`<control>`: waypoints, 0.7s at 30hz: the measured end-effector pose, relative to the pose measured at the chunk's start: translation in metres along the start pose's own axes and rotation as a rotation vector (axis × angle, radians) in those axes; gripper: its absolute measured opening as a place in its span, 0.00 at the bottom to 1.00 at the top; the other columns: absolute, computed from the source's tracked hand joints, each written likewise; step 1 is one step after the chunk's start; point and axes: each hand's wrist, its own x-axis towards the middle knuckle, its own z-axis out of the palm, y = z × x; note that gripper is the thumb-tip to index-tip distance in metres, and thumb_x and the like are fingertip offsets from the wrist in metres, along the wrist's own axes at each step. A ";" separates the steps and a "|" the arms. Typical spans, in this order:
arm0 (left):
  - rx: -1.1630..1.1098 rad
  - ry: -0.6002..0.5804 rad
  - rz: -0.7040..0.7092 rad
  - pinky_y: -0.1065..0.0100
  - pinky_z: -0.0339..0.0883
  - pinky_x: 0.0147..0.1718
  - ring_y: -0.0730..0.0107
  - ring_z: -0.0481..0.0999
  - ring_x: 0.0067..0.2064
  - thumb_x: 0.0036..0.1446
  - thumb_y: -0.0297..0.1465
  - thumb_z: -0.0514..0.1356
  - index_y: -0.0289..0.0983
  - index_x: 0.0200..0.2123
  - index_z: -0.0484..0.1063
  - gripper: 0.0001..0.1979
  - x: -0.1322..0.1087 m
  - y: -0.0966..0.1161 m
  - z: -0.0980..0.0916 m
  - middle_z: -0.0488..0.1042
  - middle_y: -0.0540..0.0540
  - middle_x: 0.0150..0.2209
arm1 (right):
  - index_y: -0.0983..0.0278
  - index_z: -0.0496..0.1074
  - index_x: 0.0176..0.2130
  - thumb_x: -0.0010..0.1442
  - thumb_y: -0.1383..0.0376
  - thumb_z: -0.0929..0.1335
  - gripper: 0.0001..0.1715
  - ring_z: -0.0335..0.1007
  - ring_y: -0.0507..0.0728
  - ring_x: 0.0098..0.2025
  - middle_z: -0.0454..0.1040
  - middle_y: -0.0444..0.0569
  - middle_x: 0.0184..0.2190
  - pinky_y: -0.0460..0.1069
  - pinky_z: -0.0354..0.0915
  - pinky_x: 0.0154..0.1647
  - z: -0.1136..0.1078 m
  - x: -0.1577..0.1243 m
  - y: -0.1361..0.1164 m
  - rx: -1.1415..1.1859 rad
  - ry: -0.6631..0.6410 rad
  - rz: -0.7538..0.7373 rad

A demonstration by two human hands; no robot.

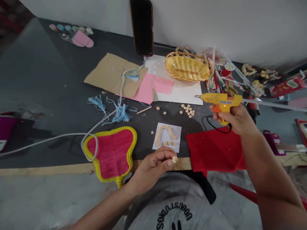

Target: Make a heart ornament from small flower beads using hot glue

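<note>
Gray shirt [177, 191] fills my foreground while the left hand [152, 167] pinches a flower piece [174, 159] near the white paper [166, 135] and the right hand [236, 118] grips a glue gun [221, 99] whose nozzle [198, 96], swung too close, could burn those fingers [164, 154].

Just beyond the left hand's [153, 166] grip on a small flower-shaped piece [174, 159] sits the white card [166, 136]; left of that card, a bare lane of dark table [143, 135] stops at the yellow-rimmed panel [115, 151], crossed by a pale cable [97, 143]. Between both grips, a slim gap separates card from red cloth [213, 151]. Below the right hand's [236, 119] grip on the glue gun [222, 100], a black cord [229, 130] loops. Beyond that grip, jumbled supplies around a thread spool [225, 71] bar the way; leftward past the nozzle, the basket [189, 76] does.
</note>
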 end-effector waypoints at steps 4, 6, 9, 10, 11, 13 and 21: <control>0.015 0.023 0.006 0.63 0.67 0.48 0.68 0.72 0.43 0.62 0.41 0.60 0.38 0.37 0.76 0.13 0.003 0.001 -0.006 0.73 0.45 0.42 | 0.64 0.76 0.43 0.66 0.53 0.66 0.19 0.65 0.49 0.23 0.73 0.48 0.26 0.46 0.63 0.22 0.018 -0.039 -0.008 0.096 -0.159 -0.129; 0.030 0.025 0.028 0.64 0.66 0.48 0.68 0.72 0.44 0.62 0.40 0.60 0.37 0.38 0.77 0.12 0.005 0.001 -0.010 0.73 0.45 0.41 | 0.63 0.76 0.43 0.67 0.53 0.65 0.18 0.65 0.49 0.23 0.74 0.48 0.28 0.44 0.63 0.21 0.027 -0.054 -0.009 0.113 -0.252 -0.156; 0.054 0.014 0.054 0.66 0.66 0.47 0.69 0.72 0.44 0.63 0.38 0.60 0.37 0.38 0.77 0.11 0.006 0.003 -0.014 0.73 0.45 0.42 | 0.62 0.75 0.46 0.68 0.56 0.65 0.16 0.68 0.49 0.26 0.76 0.50 0.34 0.43 0.65 0.23 0.034 -0.067 -0.009 0.027 -0.346 -0.171; 0.064 0.012 0.062 0.67 0.66 0.46 0.69 0.72 0.44 0.64 0.37 0.60 0.37 0.39 0.77 0.10 0.006 0.003 -0.015 0.73 0.45 0.42 | 0.62 0.74 0.48 0.68 0.56 0.65 0.15 0.68 0.49 0.26 0.77 0.50 0.35 0.43 0.66 0.23 0.035 -0.068 -0.010 -0.008 -0.366 -0.182; 0.075 0.014 0.069 0.67 0.66 0.46 0.69 0.72 0.44 0.64 0.37 0.59 0.37 0.39 0.76 0.10 0.006 0.003 -0.016 0.73 0.45 0.42 | 0.61 0.73 0.49 0.67 0.57 0.65 0.15 0.69 0.49 0.27 0.77 0.49 0.35 0.42 0.67 0.24 0.037 -0.069 -0.011 -0.039 -0.376 -0.199; 0.099 0.014 0.082 0.67 0.67 0.46 0.70 0.72 0.43 0.64 0.37 0.59 0.37 0.39 0.76 0.10 0.006 0.004 -0.016 0.73 0.46 0.42 | 0.60 0.72 0.49 0.68 0.59 0.65 0.13 0.70 0.49 0.27 0.76 0.47 0.34 0.42 0.67 0.25 0.040 -0.068 -0.014 -0.092 -0.384 -0.249; 0.146 -0.004 0.132 0.67 0.66 0.45 0.70 0.72 0.43 0.64 0.36 0.58 0.37 0.38 0.76 0.09 0.005 0.005 -0.016 0.73 0.47 0.40 | 0.60 0.72 0.48 0.68 0.61 0.64 0.11 0.76 0.51 0.34 0.78 0.46 0.35 0.42 0.72 0.35 0.049 -0.062 -0.019 -0.221 -0.416 -0.387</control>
